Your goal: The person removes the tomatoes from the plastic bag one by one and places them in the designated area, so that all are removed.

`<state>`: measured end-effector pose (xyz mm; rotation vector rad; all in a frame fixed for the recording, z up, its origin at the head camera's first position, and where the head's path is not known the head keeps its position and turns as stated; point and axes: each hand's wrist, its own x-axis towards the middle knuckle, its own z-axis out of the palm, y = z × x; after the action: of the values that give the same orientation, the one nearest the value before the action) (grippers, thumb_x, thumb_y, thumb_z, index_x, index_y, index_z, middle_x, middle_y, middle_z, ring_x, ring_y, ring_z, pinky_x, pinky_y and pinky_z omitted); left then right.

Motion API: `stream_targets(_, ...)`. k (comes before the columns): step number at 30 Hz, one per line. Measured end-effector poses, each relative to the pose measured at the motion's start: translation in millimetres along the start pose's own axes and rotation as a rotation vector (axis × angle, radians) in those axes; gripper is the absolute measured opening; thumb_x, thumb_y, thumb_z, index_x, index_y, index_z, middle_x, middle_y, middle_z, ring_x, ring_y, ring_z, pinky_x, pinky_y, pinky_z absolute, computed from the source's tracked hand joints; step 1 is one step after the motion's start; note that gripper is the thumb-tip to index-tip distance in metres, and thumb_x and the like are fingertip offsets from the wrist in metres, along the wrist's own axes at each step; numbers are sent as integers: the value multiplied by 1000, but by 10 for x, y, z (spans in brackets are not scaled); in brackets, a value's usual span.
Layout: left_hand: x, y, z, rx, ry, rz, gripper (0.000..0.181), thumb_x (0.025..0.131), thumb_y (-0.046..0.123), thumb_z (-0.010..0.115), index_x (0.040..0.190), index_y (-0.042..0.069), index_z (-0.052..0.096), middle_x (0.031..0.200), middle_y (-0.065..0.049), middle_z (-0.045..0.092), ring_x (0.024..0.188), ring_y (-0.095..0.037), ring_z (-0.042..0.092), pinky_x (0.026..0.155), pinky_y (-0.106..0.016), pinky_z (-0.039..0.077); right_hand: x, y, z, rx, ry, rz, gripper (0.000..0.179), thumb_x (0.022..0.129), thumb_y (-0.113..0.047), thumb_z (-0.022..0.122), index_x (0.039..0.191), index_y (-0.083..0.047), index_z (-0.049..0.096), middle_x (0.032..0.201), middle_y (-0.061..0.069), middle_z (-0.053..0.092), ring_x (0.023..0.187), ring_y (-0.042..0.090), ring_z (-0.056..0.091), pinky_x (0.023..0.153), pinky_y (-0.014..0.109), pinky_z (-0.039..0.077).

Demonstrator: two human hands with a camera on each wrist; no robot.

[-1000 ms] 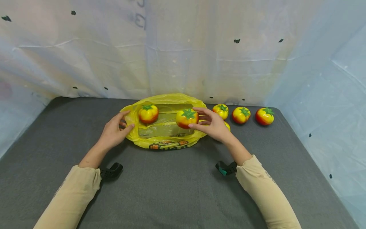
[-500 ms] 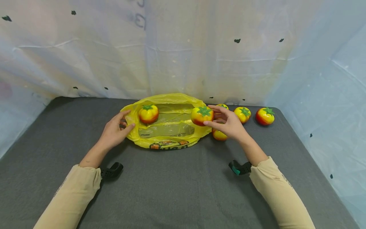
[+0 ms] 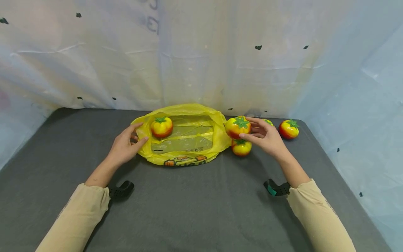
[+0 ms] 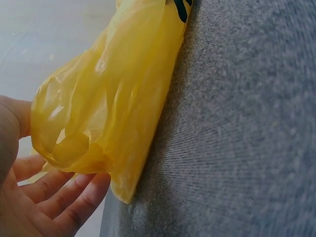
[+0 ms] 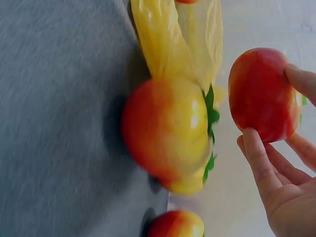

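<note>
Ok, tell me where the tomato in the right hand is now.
In the head view, the held tomato is right of centre, in the right hand, by the right edge of the yellow bag; another tomato shows just below it.

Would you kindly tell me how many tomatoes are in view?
6: one tomato in the bag, one in the right hand, one beside the bag, one behind that, one partly hidden beyond the hand, one far right. More may be hidden.
</note>
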<state>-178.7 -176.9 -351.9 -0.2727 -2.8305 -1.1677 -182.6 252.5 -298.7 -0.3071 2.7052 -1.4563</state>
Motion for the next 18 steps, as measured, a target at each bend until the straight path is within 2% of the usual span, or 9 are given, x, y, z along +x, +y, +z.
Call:
stream_targets(4, 5, -20, -5, 7, 7, -9, 59, 98, 27, 55, 147, 2, 34, 106, -22, 51, 80, -27, 51, 61, -35, 45, -55, 48, -65, -16, 22, 25, 63, 87, -31, 71, 143, -16, 45, 140, 12, 48, 120, 31, 56, 91, 27, 53)
stream_targets(8, 10, -34, -14, 21, 12, -17, 59, 98, 26, 55, 147, 2, 34, 98, -20, 52, 67, -22, 47, 56, -31, 41, -108, 107, -115, -34, 41, 46, 65, 87, -34, 71, 144, -17, 45, 144, 12, 45, 122, 31, 55, 90, 23, 52)
stream_targets(14, 18, -40, -16, 29, 10, -18, 59, 98, 27, 55, 147, 2, 34, 95, -19, 52, 65, -21, 46, 55, -31, 40, -209, 222, -235, -85, 67, 83, 66, 87, -40, 69, 145, -19, 43, 145, 11, 45, 126, 28, 52, 94, 34, 51)
stream_targets(18, 23, -48, -17, 26, 6, -31, 60, 98, 29, 54, 148, 2, 33, 101, -20, 51, 71, -23, 47, 56, -31, 41, -283, 287, -314, -97, 83, 95, 67, 88, -39, 68, 146, -17, 42, 144, 13, 47, 127, 29, 50, 87, 19, 51)
